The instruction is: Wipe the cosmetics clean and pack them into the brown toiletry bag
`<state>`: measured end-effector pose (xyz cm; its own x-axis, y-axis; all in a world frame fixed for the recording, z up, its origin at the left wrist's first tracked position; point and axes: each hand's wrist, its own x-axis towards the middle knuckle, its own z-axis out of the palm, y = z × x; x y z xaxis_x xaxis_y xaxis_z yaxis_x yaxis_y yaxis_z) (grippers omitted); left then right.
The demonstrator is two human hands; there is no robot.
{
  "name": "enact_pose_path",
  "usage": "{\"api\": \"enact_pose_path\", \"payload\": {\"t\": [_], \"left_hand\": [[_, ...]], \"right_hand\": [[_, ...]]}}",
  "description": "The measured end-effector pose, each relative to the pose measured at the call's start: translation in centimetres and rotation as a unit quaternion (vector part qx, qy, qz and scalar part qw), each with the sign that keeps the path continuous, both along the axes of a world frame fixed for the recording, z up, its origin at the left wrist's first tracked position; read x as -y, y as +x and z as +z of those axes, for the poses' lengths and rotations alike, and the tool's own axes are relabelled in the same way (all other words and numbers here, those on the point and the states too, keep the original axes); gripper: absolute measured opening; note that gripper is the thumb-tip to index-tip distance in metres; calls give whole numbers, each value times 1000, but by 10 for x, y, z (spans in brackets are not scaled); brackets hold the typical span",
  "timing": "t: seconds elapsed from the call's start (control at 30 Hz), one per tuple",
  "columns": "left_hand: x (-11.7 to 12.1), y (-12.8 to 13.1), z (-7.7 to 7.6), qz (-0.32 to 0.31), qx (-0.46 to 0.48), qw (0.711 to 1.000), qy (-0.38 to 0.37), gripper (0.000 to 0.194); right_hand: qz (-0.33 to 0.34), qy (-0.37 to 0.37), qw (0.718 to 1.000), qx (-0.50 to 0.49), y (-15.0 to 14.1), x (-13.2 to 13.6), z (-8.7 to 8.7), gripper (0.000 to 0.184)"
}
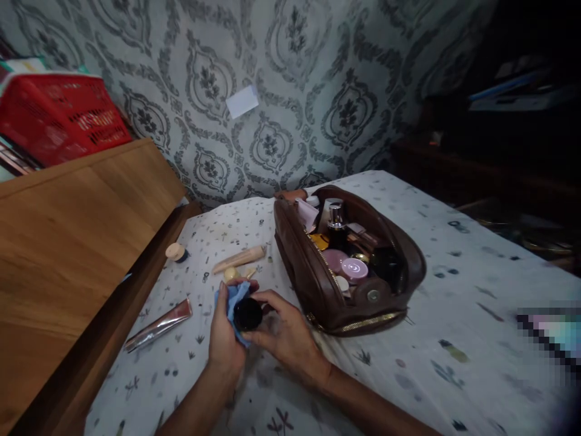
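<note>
My left hand [223, 339] is closed around a crumpled blue cloth [236, 298]. Against that cloth sits a small round black jar [247, 314], its dark end facing me. The fingers and thumb of my right hand [290, 336] grip the jar from the right side. Just beyond my hands lie a beige tube [239, 259] and a small pale yellow round item [231, 274]. To the right stands an unzipped brown makeup bag [299, 272]. Inside it are a pink round compact [354, 270], a silver-capped bottle [336, 217] and several other cosmetics.
On the patterned white sheet [190, 387], a shiny rose-coloured tube [160, 325] and a beige-topped jar [176, 252] lie to the left. A wooden panel [91, 224] borders that side, with a red basket [68, 115] above it. A blurred-out device [554, 333] is at the right edge.
</note>
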<state>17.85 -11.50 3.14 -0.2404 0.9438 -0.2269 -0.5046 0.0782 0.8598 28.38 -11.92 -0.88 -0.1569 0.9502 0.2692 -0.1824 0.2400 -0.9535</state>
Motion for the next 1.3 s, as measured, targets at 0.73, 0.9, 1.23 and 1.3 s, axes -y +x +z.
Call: {"api": "enact_pose_path", "payload": {"t": [0.73,0.9,1.23,1.3], "left_hand": [[-7,38,63,-151,-428,855,251,45],[-21,43,66,-215,-542,717,382,29],[-27,32,62,-177,-671,488,529,44],[-27,31,61,-176,-674,483,531,45]], "right_hand": [[-167,244,943,152,94,42,82,43],[-209,218,940,159,126,48,83,45],[-218,123,953,168,166,83,35,59],[-197,135,955,177,161,85,18,64]]}}
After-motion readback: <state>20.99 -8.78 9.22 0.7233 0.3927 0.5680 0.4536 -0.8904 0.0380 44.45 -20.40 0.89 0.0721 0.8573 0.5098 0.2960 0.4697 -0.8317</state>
